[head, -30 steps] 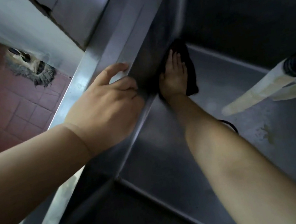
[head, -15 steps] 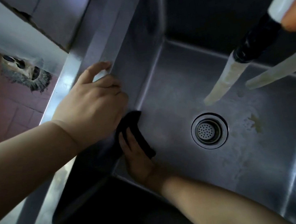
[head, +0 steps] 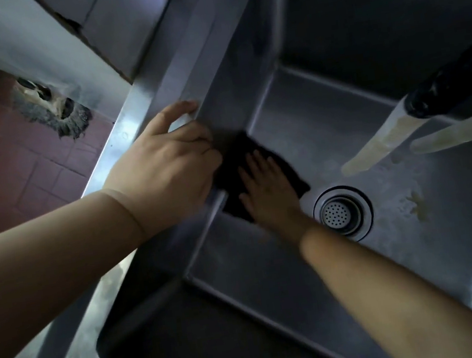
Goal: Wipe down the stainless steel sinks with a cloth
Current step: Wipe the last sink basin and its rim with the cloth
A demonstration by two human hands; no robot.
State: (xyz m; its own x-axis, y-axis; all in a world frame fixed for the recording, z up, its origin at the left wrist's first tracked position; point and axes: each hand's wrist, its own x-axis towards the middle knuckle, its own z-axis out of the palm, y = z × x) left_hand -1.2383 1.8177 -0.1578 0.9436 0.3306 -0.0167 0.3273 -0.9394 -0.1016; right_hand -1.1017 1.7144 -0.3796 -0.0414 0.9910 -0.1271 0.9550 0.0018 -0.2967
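Observation:
Deep in the stainless steel sink [head: 273, 267], my right hand [head: 269, 188] lies flat with spread fingers on a black cloth [head: 234, 176], pressing it onto the basin floor by the left wall. The cloth spreads out from under the palm toward the round drain strainer [head: 342, 213], just to its right. My left hand [head: 167, 165] rests on the sink's left rim [head: 121, 139], thumb along the top and fingers bent over the inner edge, partly hiding the cloth's left side.
Pale hoses with a black fitting [head: 439, 92] hang over the basin's right side, ends near the floor. Yellowish stains [head: 418, 207] mark the floor right of the drain. A mop head [head: 52, 113] lies on the red tiled floor beyond the rim.
My right hand has slid the cloth from the left wall's foot out onto the basin floor toward the drain. The left hand stays on the rim.

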